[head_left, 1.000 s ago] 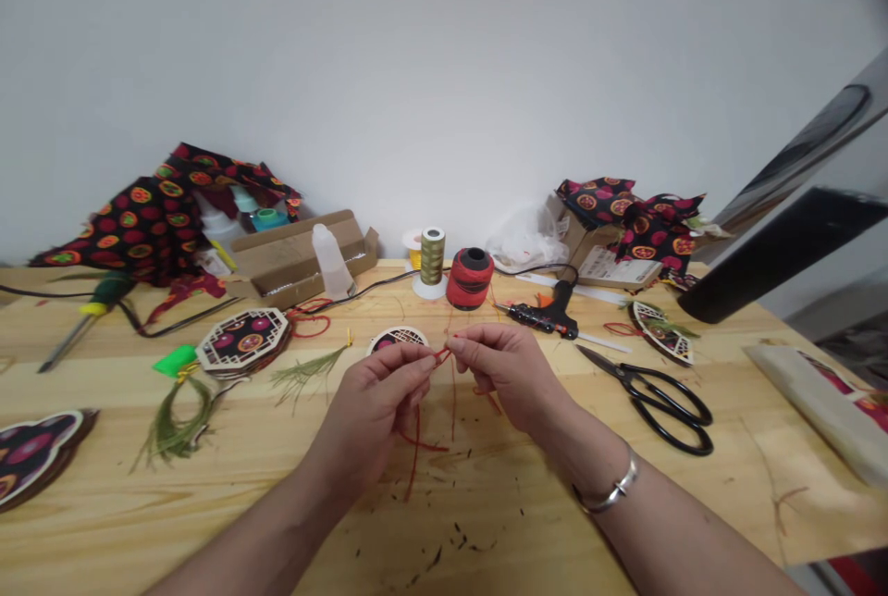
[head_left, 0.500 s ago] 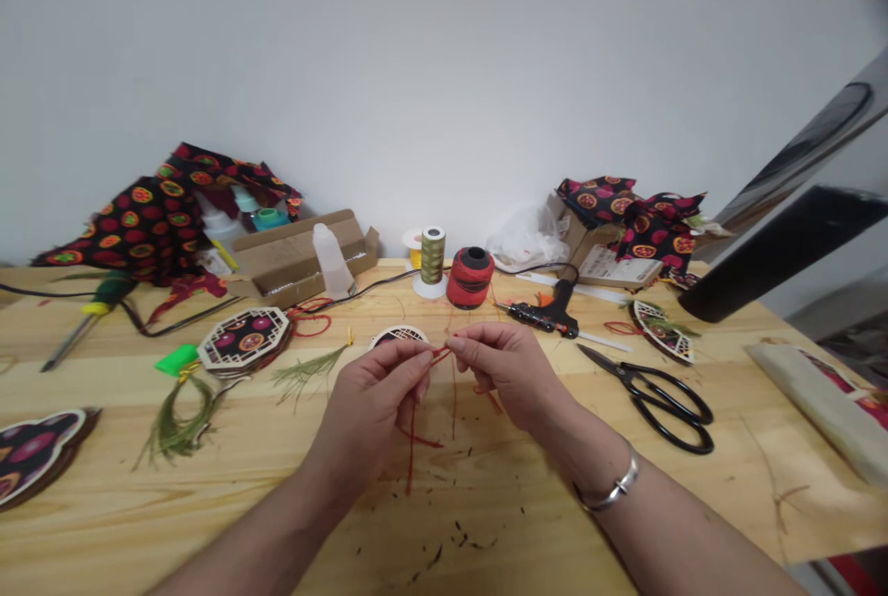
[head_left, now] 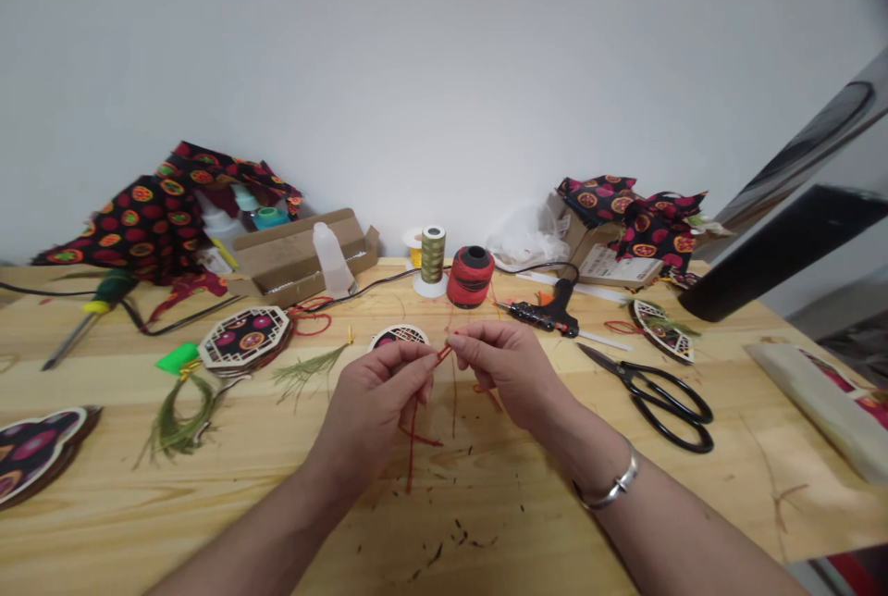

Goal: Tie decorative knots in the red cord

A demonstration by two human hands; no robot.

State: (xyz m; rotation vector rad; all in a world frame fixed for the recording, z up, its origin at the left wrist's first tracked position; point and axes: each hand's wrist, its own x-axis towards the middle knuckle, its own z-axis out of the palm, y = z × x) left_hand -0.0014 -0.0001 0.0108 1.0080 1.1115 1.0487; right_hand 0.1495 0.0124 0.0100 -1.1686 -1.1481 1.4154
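Between my two hands runs a short stretch of red cord (head_left: pixel 412 453), whose loose ends hang below my fingers over the table. My left hand (head_left: pixel 378 402) pinches it between thumb and forefinger. Close beside it, my right hand (head_left: pixel 503 374) is closed on the same cord with thumb and forefinger. Any knot at the fingertips is too small to make out. Behind my left fingers lies a round lattice ornament (head_left: pixel 400 336), partly covered. A spool of red cord (head_left: pixel 471 278) stands just beyond my hands, and a thin red strand hangs down near it.
Black scissors (head_left: pixel 659 397) and a glue gun (head_left: pixel 545 311) lie to the right. Behind stand a green thread spool (head_left: pixel 433 255) and a clear bottle (head_left: pixel 333 260). On the left are an octagonal ornament (head_left: pixel 246 340), a green tassel (head_left: pixel 181 415) and a screwdriver (head_left: pixel 92 314).
My left fingertips have shifted very slightly to the right, closer to the right ones. The cord stays pinched in both hands.
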